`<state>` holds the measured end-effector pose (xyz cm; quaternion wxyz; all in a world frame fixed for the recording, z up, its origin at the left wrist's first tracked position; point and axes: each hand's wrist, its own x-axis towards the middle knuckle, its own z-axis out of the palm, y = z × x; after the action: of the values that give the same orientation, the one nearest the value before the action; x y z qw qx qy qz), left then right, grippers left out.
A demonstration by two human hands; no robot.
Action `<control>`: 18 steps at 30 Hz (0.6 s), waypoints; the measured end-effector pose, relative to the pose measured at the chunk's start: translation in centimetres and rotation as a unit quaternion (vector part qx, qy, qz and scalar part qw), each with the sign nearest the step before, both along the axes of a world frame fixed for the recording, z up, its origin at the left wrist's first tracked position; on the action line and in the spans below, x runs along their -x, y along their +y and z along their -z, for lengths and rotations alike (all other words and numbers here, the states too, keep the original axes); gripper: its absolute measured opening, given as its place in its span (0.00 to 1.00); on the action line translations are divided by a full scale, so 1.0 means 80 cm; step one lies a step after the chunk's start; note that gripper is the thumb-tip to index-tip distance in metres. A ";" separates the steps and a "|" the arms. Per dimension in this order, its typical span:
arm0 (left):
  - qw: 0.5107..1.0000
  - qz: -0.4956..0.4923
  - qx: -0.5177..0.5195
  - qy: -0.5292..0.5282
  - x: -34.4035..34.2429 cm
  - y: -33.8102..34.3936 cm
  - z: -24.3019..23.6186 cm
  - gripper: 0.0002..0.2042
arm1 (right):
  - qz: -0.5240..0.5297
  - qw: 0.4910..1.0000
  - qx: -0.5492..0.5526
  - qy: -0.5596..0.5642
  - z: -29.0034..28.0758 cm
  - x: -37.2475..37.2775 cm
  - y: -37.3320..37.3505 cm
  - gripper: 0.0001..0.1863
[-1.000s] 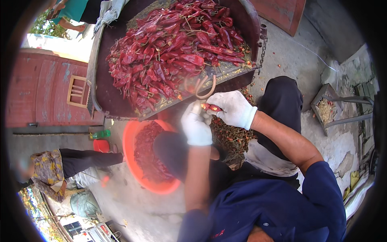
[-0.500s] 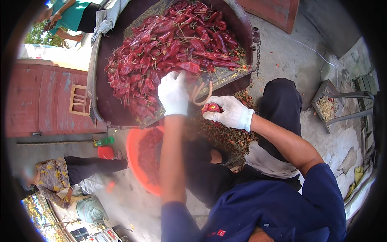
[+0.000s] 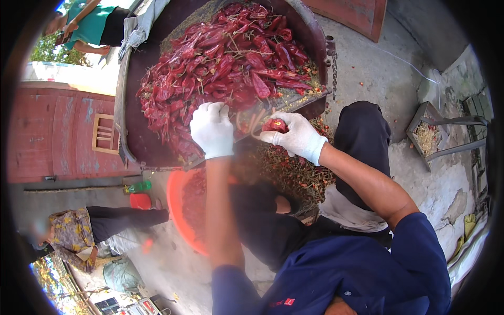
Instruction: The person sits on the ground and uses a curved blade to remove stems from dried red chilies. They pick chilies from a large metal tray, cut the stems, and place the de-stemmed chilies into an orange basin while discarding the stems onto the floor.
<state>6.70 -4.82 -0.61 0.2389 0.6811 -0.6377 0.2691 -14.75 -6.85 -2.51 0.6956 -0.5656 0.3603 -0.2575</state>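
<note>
A large heap of dried red chili peppers lies in a dark red metal cart bed. My left hand, in a white glove, is at the heap's near edge with its fingers curled; whatever they hold is hidden. Gloved in white too, my right hand grips a red chili pepper with a small yellow spot on its visible end. Between the hands, tan looped handles, perhaps of scissors, lie at the cart's edge, partly blurred.
Below the cart is a pile of stems and scraps. An orange basin with red peppers stands left of my legs. At right sits a metal dustpan-like scoop with debris. Two other people stand at the left, one in a green top.
My left hand has moved left and slightly away from my right hand. My right hand has shifted slightly left and up, still gripping the red chili pepper.
</note>
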 end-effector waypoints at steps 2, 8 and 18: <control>0.986 -0.025 0.019 0.166 0.003 0.016 0.011 0.06 | 0.002 0.999 -0.047 0.005 -0.008 0.004 -0.004 0.18; 0.884 -0.012 -0.017 0.467 0.083 0.079 0.032 0.07 | 0.017 0.999 0.017 -0.040 0.007 -0.011 0.007 0.26; 0.812 0.005 -0.078 0.579 0.110 0.118 0.009 0.13 | -0.015 0.983 0.178 0.042 0.013 0.007 0.013 0.16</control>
<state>-2.09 4.65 -1.31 0.5115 0.7241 -0.4034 -0.2264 -15.31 -5.82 -3.59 0.5720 -0.6962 0.3285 -0.2832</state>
